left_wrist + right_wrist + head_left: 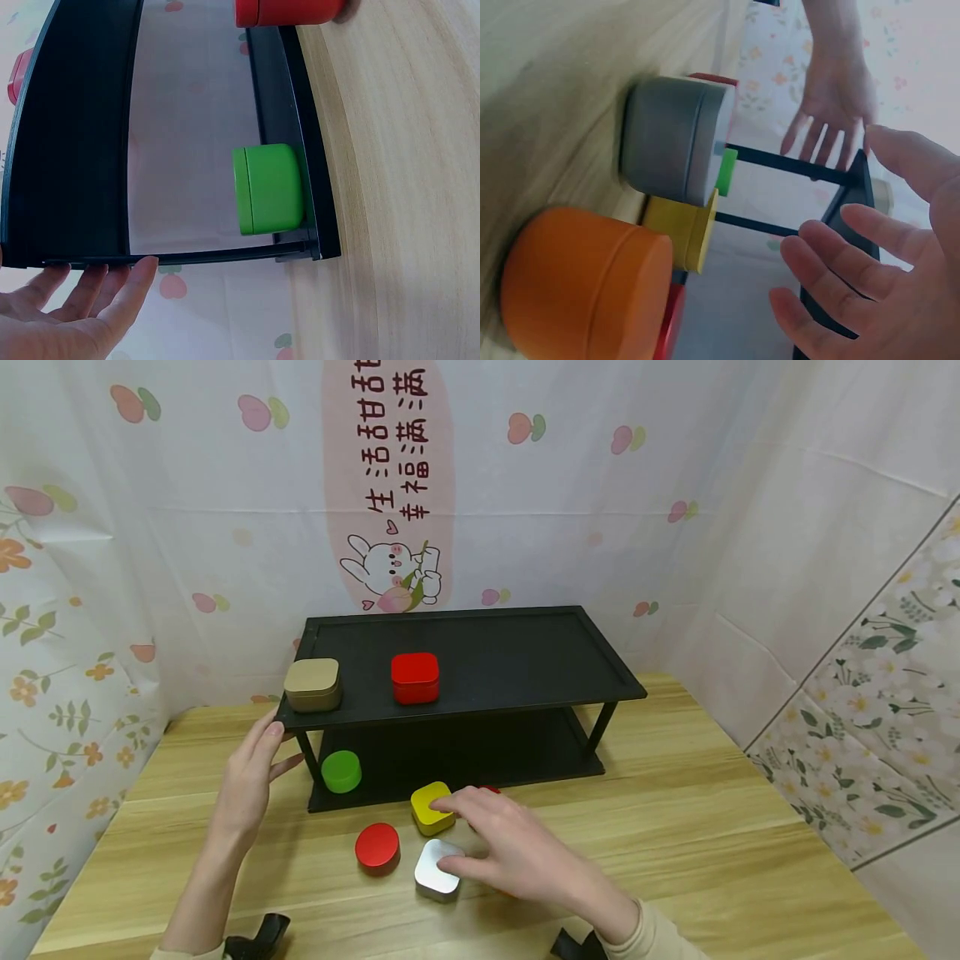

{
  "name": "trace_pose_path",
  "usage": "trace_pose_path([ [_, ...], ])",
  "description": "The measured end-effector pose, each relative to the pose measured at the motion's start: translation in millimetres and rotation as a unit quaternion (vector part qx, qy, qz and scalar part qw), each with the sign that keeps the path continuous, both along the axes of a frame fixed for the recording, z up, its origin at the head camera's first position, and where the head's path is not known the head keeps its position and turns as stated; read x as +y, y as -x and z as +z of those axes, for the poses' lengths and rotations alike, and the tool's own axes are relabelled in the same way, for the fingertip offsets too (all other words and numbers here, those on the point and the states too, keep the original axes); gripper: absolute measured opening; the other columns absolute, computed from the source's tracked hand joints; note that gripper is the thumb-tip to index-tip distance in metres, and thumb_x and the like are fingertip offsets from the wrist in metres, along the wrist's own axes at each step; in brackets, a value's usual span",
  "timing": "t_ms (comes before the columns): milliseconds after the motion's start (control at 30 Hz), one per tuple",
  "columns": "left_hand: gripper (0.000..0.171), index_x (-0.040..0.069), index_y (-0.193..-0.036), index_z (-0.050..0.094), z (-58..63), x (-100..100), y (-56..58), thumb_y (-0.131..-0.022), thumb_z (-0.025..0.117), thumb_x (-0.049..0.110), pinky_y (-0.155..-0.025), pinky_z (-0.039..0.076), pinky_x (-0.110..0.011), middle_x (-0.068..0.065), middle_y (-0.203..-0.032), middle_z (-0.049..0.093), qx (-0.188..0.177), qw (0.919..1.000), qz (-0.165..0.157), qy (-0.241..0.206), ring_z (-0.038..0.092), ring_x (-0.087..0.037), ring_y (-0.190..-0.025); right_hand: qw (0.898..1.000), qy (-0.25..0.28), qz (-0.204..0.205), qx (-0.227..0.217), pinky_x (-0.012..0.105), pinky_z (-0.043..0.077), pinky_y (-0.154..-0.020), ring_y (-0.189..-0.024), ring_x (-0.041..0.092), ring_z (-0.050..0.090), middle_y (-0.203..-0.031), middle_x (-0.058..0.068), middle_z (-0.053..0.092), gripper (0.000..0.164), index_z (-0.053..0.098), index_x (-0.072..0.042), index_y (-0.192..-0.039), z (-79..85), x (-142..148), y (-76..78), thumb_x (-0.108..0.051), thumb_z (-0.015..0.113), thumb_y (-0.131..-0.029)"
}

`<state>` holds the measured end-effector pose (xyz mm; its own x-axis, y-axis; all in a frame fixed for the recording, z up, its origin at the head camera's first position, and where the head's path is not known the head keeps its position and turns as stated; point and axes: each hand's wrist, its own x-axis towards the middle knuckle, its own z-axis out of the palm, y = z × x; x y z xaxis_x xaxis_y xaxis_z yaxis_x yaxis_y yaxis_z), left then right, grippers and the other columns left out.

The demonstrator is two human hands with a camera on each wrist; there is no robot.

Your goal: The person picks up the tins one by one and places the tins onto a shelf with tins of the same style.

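A black two-tier rack (510, 660) stands on the wooden table. My left hand (251, 772) is at its left end, the straight fingers touching the upper tier's side edge. Above the table my right hand (517, 847) hovers, its fingers relaxed and spread, holding nothing. Below it are a silver tin (430, 870), a yellow tin (427, 817) and an orange tin (577, 285). The right hand mostly covers another red tin (672, 322) in the head view. Left of the silver tin is a round red tin (377, 849).
On the upper tier sit a beige tin (312, 689) at the left corner and a square red tin (415, 681). A green tin (341, 772) is at the left of the lower tier (465, 747). Patterned cloth (585, 543) hangs behind the rack.
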<state>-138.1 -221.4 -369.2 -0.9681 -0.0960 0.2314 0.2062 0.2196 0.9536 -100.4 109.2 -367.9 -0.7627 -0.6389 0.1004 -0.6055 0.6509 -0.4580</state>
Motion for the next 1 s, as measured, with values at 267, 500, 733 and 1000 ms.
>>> trace_pose_path([
  [267,0.056,0.006,-0.156,0.042,0.0,-0.7,1.3,-0.112,0.039,0.039,-0.088,0.058,-0.009,0.015,-0.140,0.049,0.016,0.9995,-0.012,-0.025,0.052,0.002,-0.120,0.999,-0.028,-0.002,0.040,0.043,0.056,-0.107,-0.125,0.012,0.059,-0.138,-0.008,0.062,0.056,0.057,-0.024,-0.143,-8.6,-4.1,-5.5,-0.044,0.075,-0.094],
  [500,0.055,0.006,-0.156,0.042,0.7,-0.2,1.9,-0.112,0.039,0.038,-0.088,0.058,-0.009,0.017,-0.139,0.048,0.016,0.9995,-0.011,-0.024,0.051,0.001,-0.120,0.999,-0.039,-0.005,0.034,0.045,0.057,-0.104,-0.125,0.014,0.059,-0.138,-0.008,0.062,0.055,0.058,-0.024,-0.141,-14.1,-5.4,-7.4,-0.045,0.075,-0.093],
  [733,0.055,0.005,-0.155,0.042,0.5,0.0,2.3,-0.112,0.039,0.038,-0.088,0.058,-0.008,0.019,-0.137,0.049,0.012,0.9995,-0.009,-0.027,0.051,0.001,-0.120,0.998,-0.047,0.004,0.029,0.038,0.057,-0.097,-0.113,0.009,0.058,-0.133,-0.009,0.065,0.056,0.059,-0.025,-0.140,-20.8,-5.9,-9.2,-0.049,0.075,-0.092],
  [1000,0.054,0.004,-0.156,0.041,-0.1,-0.4,3.2,-0.113,0.038,0.037,-0.087,0.057,-0.007,0.019,-0.136,0.048,0.007,0.9995,-0.010,-0.029,0.051,0.002,-0.120,0.998,-0.060,0.008,0.031,0.035,0.058,-0.096,-0.112,0.009,0.059,-0.132,-0.009,0.065,0.060,0.058,-0.025,-0.143,-26.5,-7.5,-11.1,-0.051,0.076,-0.091],
])
